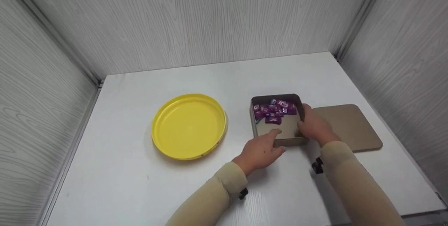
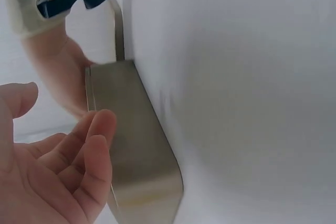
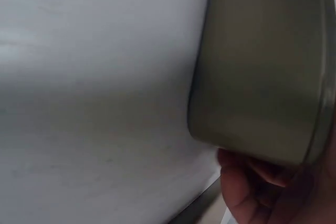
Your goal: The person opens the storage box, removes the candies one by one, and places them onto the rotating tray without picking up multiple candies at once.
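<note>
A square metal tin (image 1: pixel 292 142) stands on the white table, its top uncovered. Inside lie several purple-wrapped candies (image 1: pixel 273 119), gathered toward its back and left. My right hand (image 1: pixel 316 126) grips the tin's right wall, thumb over the rim and fingers along the outside. In the right wrist view the fingers (image 3: pixel 236 184) wrap round the tin's side (image 3: pixel 257 72). My left hand (image 1: pixel 259 151) is at the front left corner, its index finger reaching over the rim and its thumb apart. The left wrist view shows its fingers loosely bent and holding nothing, beside the tin's front wall (image 2: pixel 139 129).
The tin's flat lid (image 1: pixel 350 128) lies on the table to the right, close beside my right hand. A round yellow plate (image 1: pixel 189 128) sits to the left. Pale wood-grain panels (image 1: pixel 210 19) enclose the table (image 1: pixel 115 177) at the back and both sides.
</note>
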